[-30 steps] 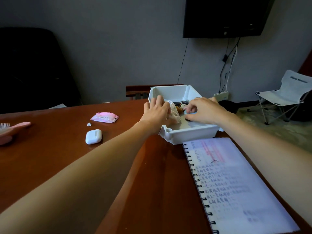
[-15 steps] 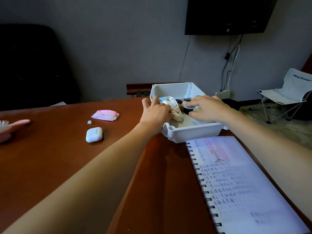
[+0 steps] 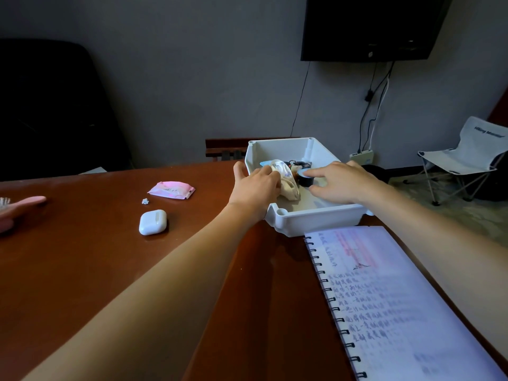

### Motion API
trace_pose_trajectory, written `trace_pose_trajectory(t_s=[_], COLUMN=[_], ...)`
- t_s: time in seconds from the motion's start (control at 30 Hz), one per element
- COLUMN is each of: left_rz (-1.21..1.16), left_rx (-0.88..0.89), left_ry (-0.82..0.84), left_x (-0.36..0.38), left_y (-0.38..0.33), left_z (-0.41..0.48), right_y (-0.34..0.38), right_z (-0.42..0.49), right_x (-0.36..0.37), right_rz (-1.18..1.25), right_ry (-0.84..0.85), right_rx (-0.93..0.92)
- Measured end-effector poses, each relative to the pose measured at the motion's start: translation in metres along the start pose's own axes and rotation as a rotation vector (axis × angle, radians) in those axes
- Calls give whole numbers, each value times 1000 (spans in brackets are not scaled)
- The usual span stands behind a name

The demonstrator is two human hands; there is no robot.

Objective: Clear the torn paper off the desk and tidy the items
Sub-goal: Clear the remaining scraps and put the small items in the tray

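Left hand [image 3: 255, 185] and right hand [image 3: 342, 182] reach forward.

Partly legible "Monster" on folding chair [image 3: 478, 144]

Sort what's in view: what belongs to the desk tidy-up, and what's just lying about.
Job: paper scrap, pink packet, earbuds case, pink hairbrush, spiral notebook, white bin with cloth bundle and black pot, left hand and right hand reaching into it.

Lying about: wall TV, folding chair, black office chair.
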State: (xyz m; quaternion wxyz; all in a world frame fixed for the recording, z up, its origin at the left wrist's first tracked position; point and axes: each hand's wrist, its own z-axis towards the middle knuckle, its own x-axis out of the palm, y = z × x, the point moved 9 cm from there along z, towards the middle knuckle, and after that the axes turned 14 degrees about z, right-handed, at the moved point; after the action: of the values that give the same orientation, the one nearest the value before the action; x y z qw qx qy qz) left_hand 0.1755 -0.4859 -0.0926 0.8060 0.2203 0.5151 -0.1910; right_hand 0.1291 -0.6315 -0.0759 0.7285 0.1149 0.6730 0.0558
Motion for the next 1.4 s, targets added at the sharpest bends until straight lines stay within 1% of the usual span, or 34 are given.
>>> trace_pose_trajectory(t_s=[0.27,0.37,0.5,0.6,0.7,0.83,0.93,1.13,1.2,1.33,1.4], left_rz=[40,41,25,13,6,-4,-13,9,3,43,60], left_rx=[-2,-17,-65,-66,-80,-38,-20,-50,-65,-38,-64], left_ry=[27,-6,-53,-80,-141,-102,-53,-9,8,56,53], left_x=[4,-1,-8,-18,-31,-34,-38,-55,-61,-70,-77], left_y=[1,0,4,6,10,19,29,52,60,81,100], left_z=[1,0,-3,-5,-12,-25,-39,-74,-89,-127,-147], right_y=[-6,-3,0,-2,0,5,18,55,74,117,140], right_z=[3,1,1,3,3,-1,-7,-21,-29,-39,-45], right_x=[9,7,5,5,1,-8,-17,-21,-22,-10,-3], right_rz=[-69,-76,-61,-12,-52,-91,-61,-6,22,55,64], right_ry=[85,93,79,77,55,6,-10,-22,-26,-6,-12], right_rx=[62,64,42,37,22,-1,-31,-107,-132,-185,-211])
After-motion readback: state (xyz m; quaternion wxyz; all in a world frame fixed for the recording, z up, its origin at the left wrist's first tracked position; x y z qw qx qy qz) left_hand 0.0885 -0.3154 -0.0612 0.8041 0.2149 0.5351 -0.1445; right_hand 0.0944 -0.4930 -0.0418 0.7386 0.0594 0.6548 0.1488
